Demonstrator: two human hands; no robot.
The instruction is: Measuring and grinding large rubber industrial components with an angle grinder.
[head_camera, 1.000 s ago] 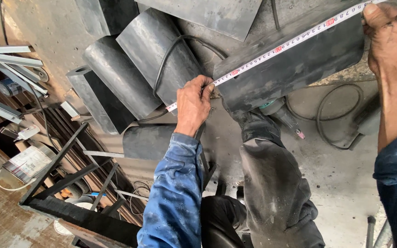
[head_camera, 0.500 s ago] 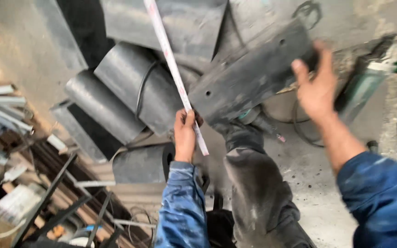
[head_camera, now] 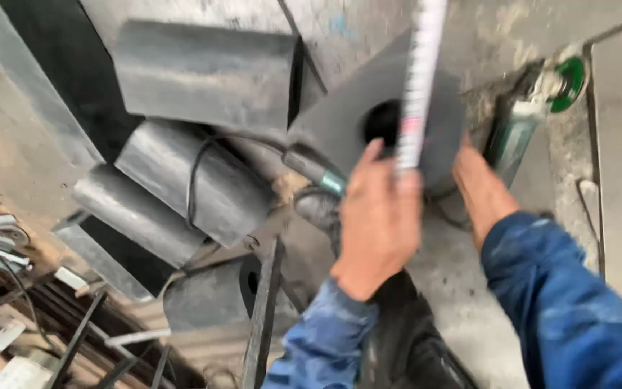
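My left hand (head_camera: 377,223) is raised in the middle of the head view and grips a white tape measure blade (head_camera: 420,79) that runs almost straight up over a dark metal plate with a round hole (head_camera: 368,119). My right hand (head_camera: 478,189) reaches under the plate's lower right edge and touches it; its fingers are hidden behind the plate. Both arms wear blue sleeves. The picture is blurred by motion.
Several curved dark metal pieces (head_camera: 181,180) lie stacked at left, with a black cable over them. A green angle grinder (head_camera: 527,115) lies on the concrete floor at right. Thin metal bars and scraps (head_camera: 8,252) crowd the lower left. A black boot (head_camera: 412,338) is below.
The tape has swung from a diagonal line to nearly vertical. My left hand moved right and up toward the plate. My right hand dropped from the plate's upper edge to its lower right side.
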